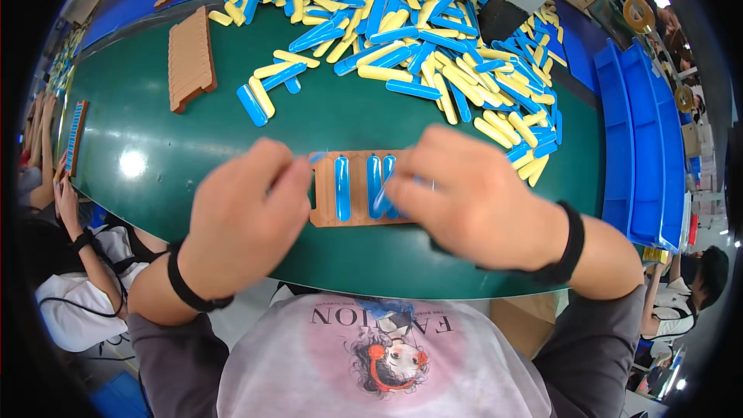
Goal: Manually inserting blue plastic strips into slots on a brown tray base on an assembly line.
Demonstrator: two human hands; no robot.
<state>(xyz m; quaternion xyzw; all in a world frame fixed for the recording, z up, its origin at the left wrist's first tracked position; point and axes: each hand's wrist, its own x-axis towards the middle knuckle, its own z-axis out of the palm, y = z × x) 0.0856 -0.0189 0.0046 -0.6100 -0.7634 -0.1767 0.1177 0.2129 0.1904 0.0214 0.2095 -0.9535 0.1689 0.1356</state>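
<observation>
A dark green conveyor belt (325,120) carries everything. Near the person lies a brown slotted tray (357,190) holding blue strips; a stack of brown trays (190,59) sits far left, and a heap of blue and yellow strips (410,23) spreads across the far right.

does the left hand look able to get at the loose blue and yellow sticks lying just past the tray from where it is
Probably yes. The left hand sits at the slotted brown tray's left end, and the nearest loose sticks lie straight beyond it on bare green belt, with nothing between. The right hand is off to the other side.
</observation>
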